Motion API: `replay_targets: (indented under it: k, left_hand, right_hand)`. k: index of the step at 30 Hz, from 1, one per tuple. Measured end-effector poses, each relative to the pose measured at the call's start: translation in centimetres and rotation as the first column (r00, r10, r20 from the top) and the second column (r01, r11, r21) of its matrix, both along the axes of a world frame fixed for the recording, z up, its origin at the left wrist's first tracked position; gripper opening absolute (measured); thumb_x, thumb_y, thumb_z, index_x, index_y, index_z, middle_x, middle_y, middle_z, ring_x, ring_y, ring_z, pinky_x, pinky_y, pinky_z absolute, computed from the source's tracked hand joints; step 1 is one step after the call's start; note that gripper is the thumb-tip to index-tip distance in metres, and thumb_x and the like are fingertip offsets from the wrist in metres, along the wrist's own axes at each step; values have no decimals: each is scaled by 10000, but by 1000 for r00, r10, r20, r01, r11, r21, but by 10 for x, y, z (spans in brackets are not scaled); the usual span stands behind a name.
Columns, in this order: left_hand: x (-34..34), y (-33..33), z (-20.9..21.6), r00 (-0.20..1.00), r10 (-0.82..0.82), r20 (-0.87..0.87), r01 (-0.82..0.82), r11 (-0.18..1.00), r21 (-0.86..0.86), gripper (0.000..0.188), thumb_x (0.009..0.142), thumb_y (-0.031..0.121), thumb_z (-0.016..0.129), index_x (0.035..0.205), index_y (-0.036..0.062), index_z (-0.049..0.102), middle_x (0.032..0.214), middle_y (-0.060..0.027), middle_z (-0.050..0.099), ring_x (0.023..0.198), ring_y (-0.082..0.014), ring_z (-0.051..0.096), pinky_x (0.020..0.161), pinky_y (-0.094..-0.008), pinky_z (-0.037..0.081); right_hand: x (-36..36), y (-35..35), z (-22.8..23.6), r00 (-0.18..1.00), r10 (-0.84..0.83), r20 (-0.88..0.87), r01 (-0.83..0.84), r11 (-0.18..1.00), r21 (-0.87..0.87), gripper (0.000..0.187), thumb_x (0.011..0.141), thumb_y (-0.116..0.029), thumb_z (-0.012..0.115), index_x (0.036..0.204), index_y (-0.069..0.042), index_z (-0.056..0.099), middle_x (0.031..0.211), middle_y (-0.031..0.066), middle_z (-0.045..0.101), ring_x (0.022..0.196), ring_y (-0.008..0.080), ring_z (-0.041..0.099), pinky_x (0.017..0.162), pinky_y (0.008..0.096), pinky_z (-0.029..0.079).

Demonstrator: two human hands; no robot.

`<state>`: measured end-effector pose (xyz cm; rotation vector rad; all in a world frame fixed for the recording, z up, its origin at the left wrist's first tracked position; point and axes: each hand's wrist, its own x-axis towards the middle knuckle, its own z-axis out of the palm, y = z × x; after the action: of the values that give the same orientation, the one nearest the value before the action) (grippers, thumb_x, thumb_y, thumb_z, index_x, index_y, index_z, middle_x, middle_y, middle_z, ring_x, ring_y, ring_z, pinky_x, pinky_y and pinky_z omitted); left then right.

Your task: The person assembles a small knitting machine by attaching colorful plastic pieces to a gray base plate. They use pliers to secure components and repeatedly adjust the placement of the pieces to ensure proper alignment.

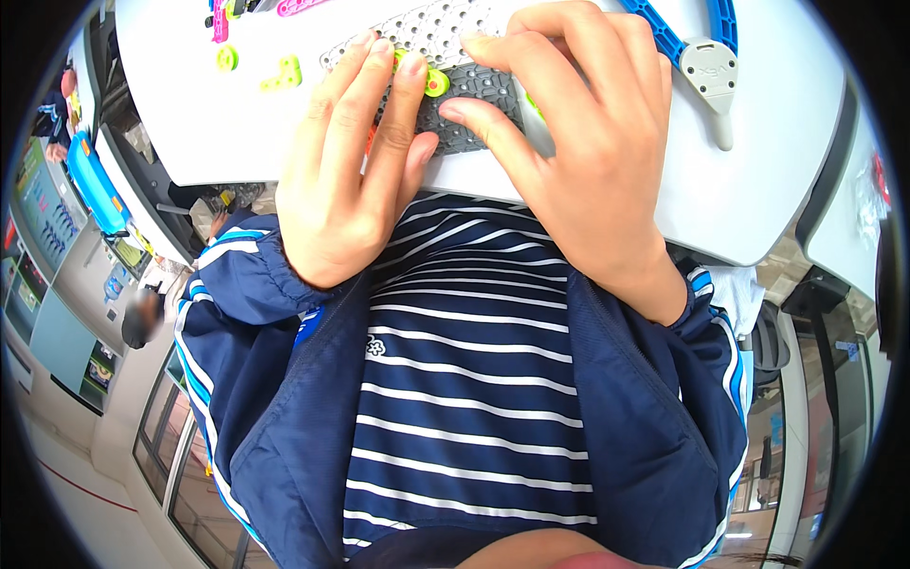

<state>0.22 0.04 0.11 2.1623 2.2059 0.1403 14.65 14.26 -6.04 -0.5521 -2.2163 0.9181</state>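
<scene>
My left hand (355, 175) lies over the left part of a dark grey perforated plate (488, 90), its fingers stretched out. Its fingertips touch or nearly touch a lime-green plastic connector piece (436, 83) where the dark plate meets a light grey perforated plate (436, 28). Over the right side of both plates is my right hand (592, 133), with bent fingers and the thumb held apart from the index finger. Nothing shows between that thumb and index finger. Part of a red-orange piece (370, 140) peeks out beneath my left fingers. My right hand hides the plates' right ends.
On the white table (758, 190), a blue-handled tool with a grey head (709, 71) lies to the right. Lime-green pieces (287, 73), a round green piece (226, 58) and a pink beam (220, 21) lie at the left. Another person (142, 318) is at the far left.
</scene>
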Motion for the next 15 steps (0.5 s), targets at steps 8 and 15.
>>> replay_targets:
  k: [8,15]
  left_hand:
    - [3,3,1,994,-4,-105,2,1000,-20,484,847,90,767,1285,-96,681,1325,-257,616,1222,-405,646,1002,-428,563]
    - [12,-1,4,999,37,-10,-36,999,23,505,839,134,795,1310,-11,686,1310,-176,637,1235,-335,643,1006,-409,541]
  right_hand:
    - [-5,1,8,999,13,46,-13,1000,1,326,742,-187,824,1008,-40,704,938,67,584,865,221,521,768,371,357]
    - [17,3,18,992,61,114,-53,996,-72,275,805,-103,847,1066,-88,759,1048,57,672,909,223,594,828,368,472]
